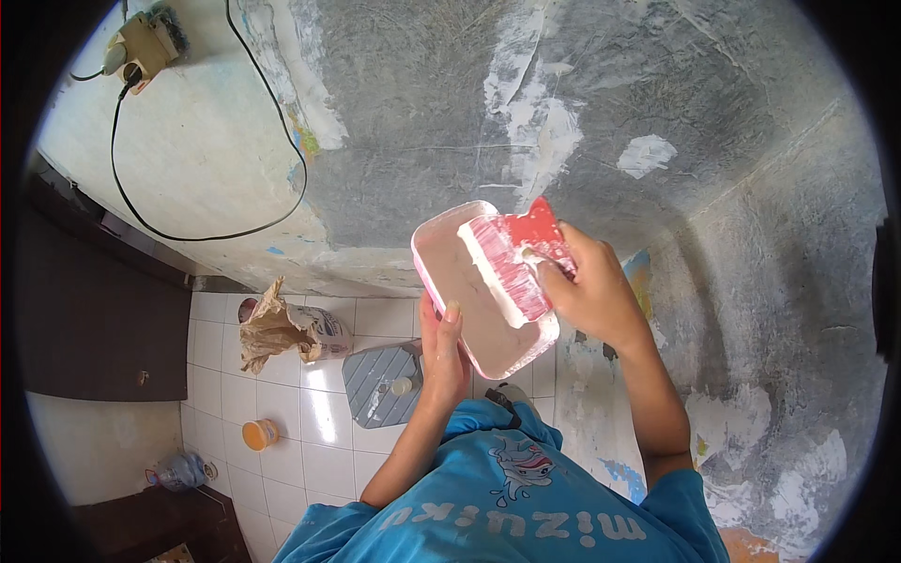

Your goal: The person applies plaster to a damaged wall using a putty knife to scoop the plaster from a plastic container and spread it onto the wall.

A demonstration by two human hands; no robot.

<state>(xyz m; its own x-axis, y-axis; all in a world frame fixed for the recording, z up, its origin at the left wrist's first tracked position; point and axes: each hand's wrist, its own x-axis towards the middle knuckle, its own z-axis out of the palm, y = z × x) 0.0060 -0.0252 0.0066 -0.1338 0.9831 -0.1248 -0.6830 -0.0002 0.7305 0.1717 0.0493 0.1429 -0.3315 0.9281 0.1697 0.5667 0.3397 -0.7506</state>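
Observation:
A pink rectangular plastic tub (443, 251), its inside coated with whitish paste, is held up in front of the wall. My left hand (443, 352) grips the tub by its left side, the thumb over the rim. Over the tub's opening, my right hand (596, 286) is closed around a red putty scraper (507, 261). White putty lines the scraper's long edge and smears its blade; the lower corner reaches the tub's right side. Whether the blade touches the tub there, I cannot tell.
Ahead rises a grey wall (413, 103) with white putty patches (549, 131). A black cable (300, 178) hangs from a socket (141, 52). On the tiled floor stand a grey stool (380, 371), an open paper bag (272, 333), an orange tub (260, 433) and a plastic bottle (180, 471).

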